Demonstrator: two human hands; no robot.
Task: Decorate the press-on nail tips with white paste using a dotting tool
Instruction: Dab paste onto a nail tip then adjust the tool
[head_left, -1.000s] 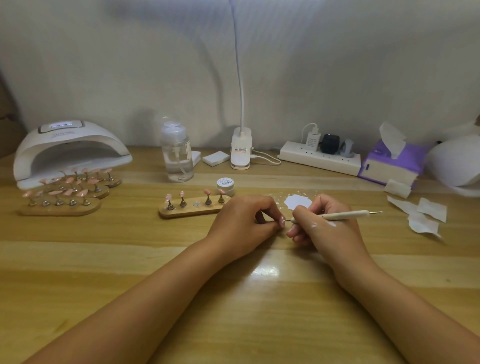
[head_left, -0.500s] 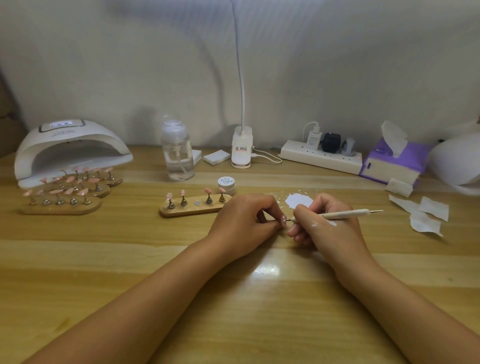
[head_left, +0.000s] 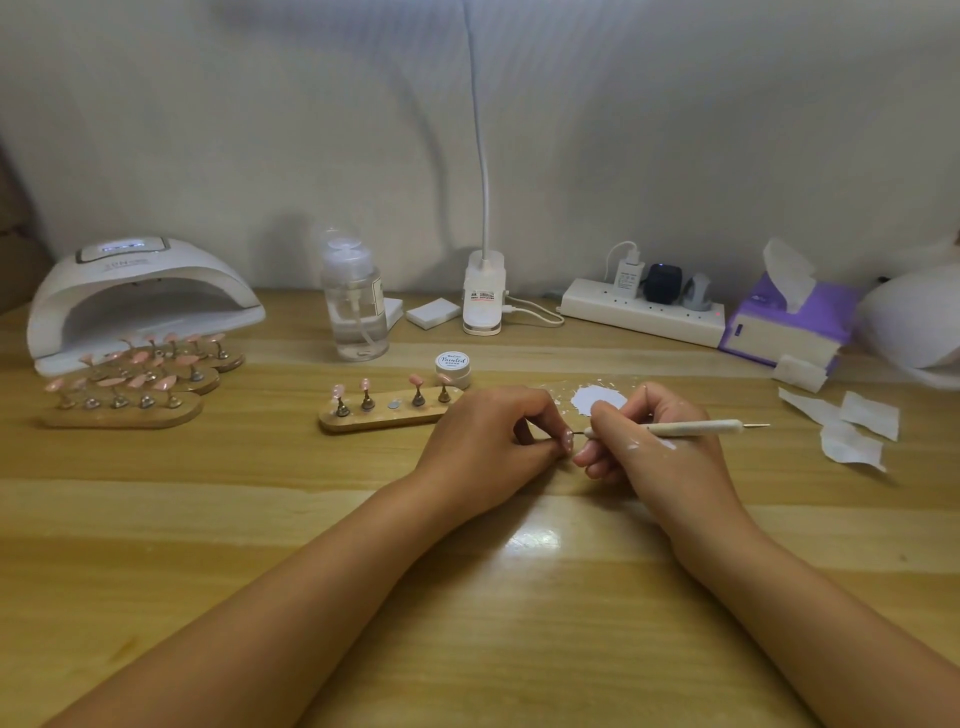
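My left hand pinches a pink nail tip on its small stand, low over the wooden table. My right hand grips a white dotting tool like a pen, its tip touching the nail tip. A smear of white paste lies on the table just behind my hands, and white marks show on the back of my right hand. A wooden holder with several pink nail tips and one bare slot stands to the left, next to a small white jar.
At the left, more wooden holders with pink tips sit before a white nail lamp. A pump bottle, lamp base, power strip and purple tissue box line the back. Paper scraps lie right.
Almost nothing differs: both hands stay in place with the tool tip at the nail tip; the view has shifted slightly.
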